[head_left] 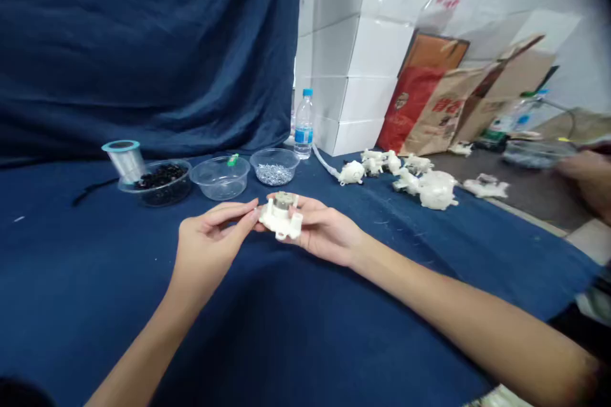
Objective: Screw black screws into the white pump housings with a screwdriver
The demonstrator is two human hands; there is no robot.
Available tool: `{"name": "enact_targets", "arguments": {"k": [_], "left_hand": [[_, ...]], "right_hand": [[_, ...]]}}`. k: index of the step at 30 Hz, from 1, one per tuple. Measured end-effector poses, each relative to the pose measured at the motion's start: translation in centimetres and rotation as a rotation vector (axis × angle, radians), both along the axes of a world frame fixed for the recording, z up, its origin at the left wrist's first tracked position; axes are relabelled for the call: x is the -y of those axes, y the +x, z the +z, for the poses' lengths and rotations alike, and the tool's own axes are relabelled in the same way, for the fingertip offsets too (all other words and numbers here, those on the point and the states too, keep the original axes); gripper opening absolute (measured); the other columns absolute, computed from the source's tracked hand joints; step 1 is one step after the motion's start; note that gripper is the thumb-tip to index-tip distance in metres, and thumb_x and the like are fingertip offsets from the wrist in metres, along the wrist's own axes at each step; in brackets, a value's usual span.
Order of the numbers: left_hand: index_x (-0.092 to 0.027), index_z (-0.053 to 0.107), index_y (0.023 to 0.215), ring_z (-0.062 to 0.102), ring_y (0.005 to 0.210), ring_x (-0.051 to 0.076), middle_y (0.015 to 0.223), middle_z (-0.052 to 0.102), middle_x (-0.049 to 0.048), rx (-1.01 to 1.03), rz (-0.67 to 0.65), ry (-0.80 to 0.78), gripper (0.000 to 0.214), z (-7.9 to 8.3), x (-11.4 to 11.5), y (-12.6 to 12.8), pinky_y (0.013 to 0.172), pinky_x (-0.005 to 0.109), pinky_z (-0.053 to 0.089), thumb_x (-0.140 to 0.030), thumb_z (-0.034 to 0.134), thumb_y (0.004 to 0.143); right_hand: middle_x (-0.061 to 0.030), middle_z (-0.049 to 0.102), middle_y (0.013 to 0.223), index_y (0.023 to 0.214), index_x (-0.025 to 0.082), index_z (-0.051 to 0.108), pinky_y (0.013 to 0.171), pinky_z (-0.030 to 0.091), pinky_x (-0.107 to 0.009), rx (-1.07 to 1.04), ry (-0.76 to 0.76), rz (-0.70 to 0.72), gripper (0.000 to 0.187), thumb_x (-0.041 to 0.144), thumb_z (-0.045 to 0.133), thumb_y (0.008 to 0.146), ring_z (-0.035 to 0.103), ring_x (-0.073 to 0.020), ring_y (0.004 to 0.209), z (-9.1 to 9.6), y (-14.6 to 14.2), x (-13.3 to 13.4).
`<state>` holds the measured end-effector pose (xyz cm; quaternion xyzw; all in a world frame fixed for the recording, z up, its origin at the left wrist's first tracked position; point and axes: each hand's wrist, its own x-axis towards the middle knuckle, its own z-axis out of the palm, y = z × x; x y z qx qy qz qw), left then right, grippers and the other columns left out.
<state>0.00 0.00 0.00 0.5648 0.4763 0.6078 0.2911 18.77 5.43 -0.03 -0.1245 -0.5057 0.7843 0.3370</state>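
A small white plastic part [281, 217] with a round metal top lies in my right hand [324, 232], whose fingers curl under and around it, palm up. My left hand [210, 244] reaches in from the left, and its pinched fingertips touch the part's left edge. Both hands hover just above the blue cloth-covered table [95, 279].
Behind the hands stand three clear bowls: one with black bits [162, 181], one nearly empty [222, 176], one with small metal pieces [273, 167]. A solder spool [125, 158] and a water bottle [304, 123] stand nearby. Several white parts [420, 181] lie at right. Another person's hand [589, 178] shows far right.
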Motion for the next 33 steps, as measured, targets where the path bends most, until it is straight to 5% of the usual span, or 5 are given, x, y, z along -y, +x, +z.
{"name": "enact_targets", "arguments": {"k": [4,8,20,29,33], "left_hand": [[-0.015,0.076,0.094,0.073,0.091,0.016,0.098,0.077,0.0033,-0.011,0.047,-0.031,0.012,0.8,-0.1,-0.2,0.087,0.033,0.062,-0.020,0.077,0.083],[-0.023,0.080,0.088,0.074,0.071,0.011,0.081,0.079,-0.0016,-0.084,0.060,-0.115,0.010,1.5,0.1,-1.4,0.069,0.016,0.062,-0.024,0.078,0.078],[-0.027,0.081,0.085,0.074,0.089,0.017,0.100,0.076,0.0004,-0.323,0.028,-0.199,0.015,0.4,0.8,-3.3,0.081,0.022,0.063,-0.036,0.074,0.075],[-0.021,0.079,0.099,0.075,0.076,0.013,0.092,0.079,0.0025,-0.140,0.027,-0.306,0.027,0.5,0.9,-2.9,0.070,0.014,0.061,-0.035,0.077,0.076],[-0.021,0.079,0.097,0.074,0.073,0.011,0.086,0.080,0.0019,-0.019,0.029,-0.328,0.023,1.2,1.1,-2.3,0.069,0.011,0.059,-0.031,0.079,0.076]], "right_hand": [[-0.0115,0.068,0.119,0.127,0.016,0.058,0.089,0.059,-0.036,0.074,0.027,0.029,0.051,0.028,0.077,0.081,0.068,-0.0262,0.110,0.6,0.0,0.0],[-0.0123,0.067,0.123,0.126,0.017,0.060,0.080,0.061,-0.033,0.229,0.143,-0.082,0.040,0.036,0.069,0.091,0.070,-0.0216,0.099,1.0,0.7,-1.0],[-0.0047,0.065,0.101,0.103,0.013,0.066,0.082,0.056,-0.038,0.675,0.709,-0.620,0.015,0.025,0.066,0.094,0.064,-0.0190,0.092,-0.7,1.3,-3.2],[-0.0026,0.069,0.089,0.098,0.013,0.069,0.073,0.057,-0.032,0.679,0.912,-0.369,0.015,0.027,0.070,0.093,0.066,-0.0154,0.078,1.1,2.1,-3.0],[-0.0041,0.068,0.090,0.102,0.013,0.070,0.064,0.054,-0.027,0.553,0.913,-0.442,0.017,0.025,0.069,0.091,0.065,-0.0153,0.079,1.9,2.3,-2.7]]}}
